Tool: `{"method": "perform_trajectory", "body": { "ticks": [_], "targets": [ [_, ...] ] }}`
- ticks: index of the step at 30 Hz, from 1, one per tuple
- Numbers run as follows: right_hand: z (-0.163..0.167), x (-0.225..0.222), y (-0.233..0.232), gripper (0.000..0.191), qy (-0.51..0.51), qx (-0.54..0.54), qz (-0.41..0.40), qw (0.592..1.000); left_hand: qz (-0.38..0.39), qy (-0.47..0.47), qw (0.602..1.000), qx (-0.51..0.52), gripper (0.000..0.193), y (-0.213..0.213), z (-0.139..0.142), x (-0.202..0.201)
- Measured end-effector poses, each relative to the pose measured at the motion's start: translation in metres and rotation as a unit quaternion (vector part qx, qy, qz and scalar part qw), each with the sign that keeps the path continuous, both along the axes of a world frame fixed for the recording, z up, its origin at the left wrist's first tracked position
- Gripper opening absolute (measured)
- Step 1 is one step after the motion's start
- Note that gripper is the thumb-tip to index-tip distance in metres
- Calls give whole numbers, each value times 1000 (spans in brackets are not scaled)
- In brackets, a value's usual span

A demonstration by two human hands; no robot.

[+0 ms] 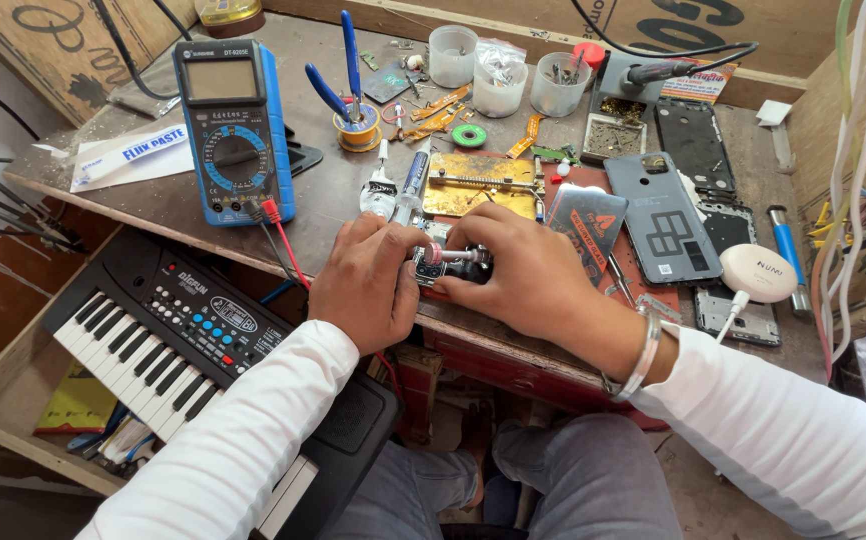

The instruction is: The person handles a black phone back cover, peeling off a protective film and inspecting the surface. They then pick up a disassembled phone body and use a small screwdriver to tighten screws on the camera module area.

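My left hand (368,280) and my right hand (518,270) meet at the near edge of the workbench (163,195). Between them they grip a small dark device with a metal frame (431,272). My right hand also pinches a thin tool with a red and silver shaft (450,255) that lies across the device. Most of the device is hidden by my fingers. A silver bangle (641,358) sits on my right wrist.
A blue multimeter (235,130) with red and black leads stands at the left. A gold board holder (478,185), blue pliers (338,85), plastic cups (498,85) and phone back covers (663,215) lie behind my hands. A small keyboard (168,335) leans below left. A white round case (758,272) rests at the right.
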State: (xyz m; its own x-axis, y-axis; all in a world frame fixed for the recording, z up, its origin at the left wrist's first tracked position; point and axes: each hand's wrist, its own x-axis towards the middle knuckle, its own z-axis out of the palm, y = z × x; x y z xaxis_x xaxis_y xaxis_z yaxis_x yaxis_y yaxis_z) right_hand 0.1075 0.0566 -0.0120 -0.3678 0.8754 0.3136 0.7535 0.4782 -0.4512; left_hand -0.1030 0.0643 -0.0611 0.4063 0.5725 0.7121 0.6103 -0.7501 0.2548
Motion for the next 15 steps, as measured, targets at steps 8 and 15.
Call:
{"method": "perform_trajectory", "body": {
  "ticks": [8,15],
  "targets": [
    [3,10,11,40,-1,11,68,998,13,-3,1000,7,34,-1,1,1],
    [-2,5,6,38,4,0,26,1000,11,-2,1000,2,32,0,-1,0]
  ]
}}
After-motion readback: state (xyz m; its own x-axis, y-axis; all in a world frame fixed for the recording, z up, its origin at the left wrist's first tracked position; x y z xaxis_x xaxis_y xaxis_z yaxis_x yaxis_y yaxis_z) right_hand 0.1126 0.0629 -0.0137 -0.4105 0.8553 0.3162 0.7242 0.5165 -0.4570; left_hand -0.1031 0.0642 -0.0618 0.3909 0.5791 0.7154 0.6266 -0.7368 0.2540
